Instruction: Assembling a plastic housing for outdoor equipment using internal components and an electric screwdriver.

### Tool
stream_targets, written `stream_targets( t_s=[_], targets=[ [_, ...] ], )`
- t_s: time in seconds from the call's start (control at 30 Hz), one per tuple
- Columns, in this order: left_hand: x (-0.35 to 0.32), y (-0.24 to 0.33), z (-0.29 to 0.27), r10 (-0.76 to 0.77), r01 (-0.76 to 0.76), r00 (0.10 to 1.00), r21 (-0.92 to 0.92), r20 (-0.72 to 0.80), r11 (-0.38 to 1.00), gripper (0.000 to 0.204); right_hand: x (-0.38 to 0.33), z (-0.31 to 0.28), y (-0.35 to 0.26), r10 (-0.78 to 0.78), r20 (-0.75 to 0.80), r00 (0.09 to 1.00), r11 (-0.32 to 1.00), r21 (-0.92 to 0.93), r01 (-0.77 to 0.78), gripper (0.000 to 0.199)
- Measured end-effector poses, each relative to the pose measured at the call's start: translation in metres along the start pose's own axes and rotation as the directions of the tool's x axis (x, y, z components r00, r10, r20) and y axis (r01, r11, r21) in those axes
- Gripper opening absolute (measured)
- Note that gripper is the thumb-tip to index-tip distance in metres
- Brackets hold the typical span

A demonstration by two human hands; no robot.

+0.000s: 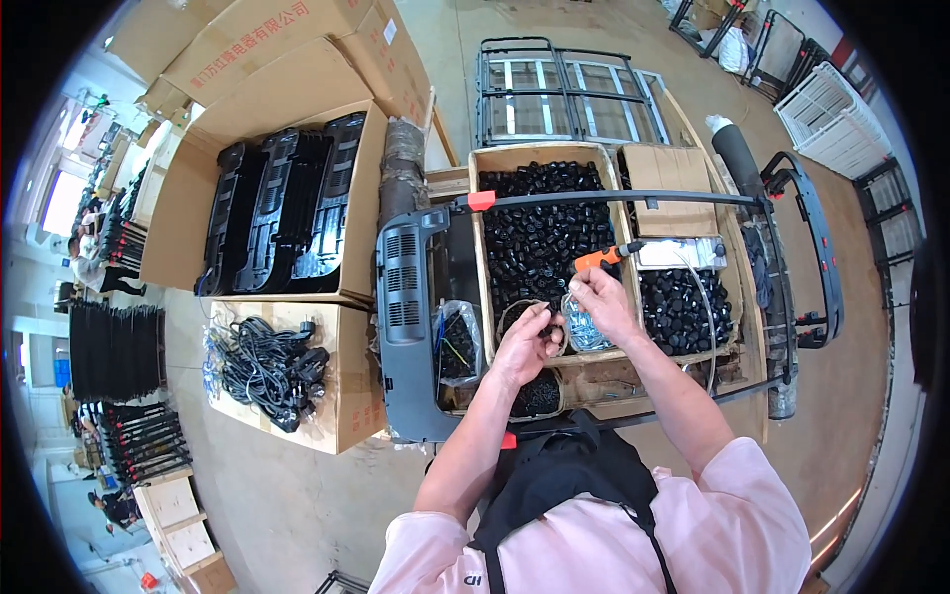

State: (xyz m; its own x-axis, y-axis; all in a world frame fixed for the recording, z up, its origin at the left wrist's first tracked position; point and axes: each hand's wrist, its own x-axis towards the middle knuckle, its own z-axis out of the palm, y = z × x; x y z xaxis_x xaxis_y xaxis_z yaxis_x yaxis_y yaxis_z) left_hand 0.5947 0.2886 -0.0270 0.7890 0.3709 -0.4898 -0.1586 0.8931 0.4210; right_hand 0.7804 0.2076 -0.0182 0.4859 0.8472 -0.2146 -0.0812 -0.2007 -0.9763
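My left hand [527,346] is over a small round container [507,319], its fingers curled and pinched together. Whatever they hold is too small to make out. Beside it, my right hand [606,305] is closed at the edge of a clear container of silvery screws [588,333]. Its fingertips are partly hidden. An orange-and-black power screwdriver [601,259] lies just beyond the right hand, touching or nearly touching it; I cannot tell whether the fingers grip it. A dark rectangular frame with a grey vented panel [404,282] surrounds the parts boxes, its bar [633,197] passing beyond my hands.
Black caps [544,223] fill a wooden-edged box; round black parts [683,312] lie at right. A grey hose [709,322] curves over them. Leftward stand a carton of black panels [289,203] and coiled cables [267,371]. Metal frames [569,94] lie beyond.
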Motion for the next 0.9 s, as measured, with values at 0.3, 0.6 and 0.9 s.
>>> stream_targets(
  t_s=[0.3, 0.6, 0.9],
  targets=[
    [-0.044, 0.013, -0.019, 0.033, -0.022, 0.999, 0.256, -0.038, 0.966, 0.022, -0.016, 0.045, -0.016, -0.105, 0.165, 0.981, 0.93, -0.332, 0.155, 0.021],
    [-0.088, 0.021, -0.047, 0.039, 0.005, 0.989, 0.297, -0.142, 0.955, 0.025, -0.03, 0.094, -0.001, -0.117, 0.211, 0.97, 0.94, -0.292, 0.177, 0.021],
    [-0.131, 0.033, -0.081, -0.023, 0.032, 0.993, 0.075, -0.115, 0.997, 0.018, -0.048, 0.152, -0.028, -0.039, 0.385, 0.922, 0.863, -0.452, 0.226, 0.016]
  ],
)
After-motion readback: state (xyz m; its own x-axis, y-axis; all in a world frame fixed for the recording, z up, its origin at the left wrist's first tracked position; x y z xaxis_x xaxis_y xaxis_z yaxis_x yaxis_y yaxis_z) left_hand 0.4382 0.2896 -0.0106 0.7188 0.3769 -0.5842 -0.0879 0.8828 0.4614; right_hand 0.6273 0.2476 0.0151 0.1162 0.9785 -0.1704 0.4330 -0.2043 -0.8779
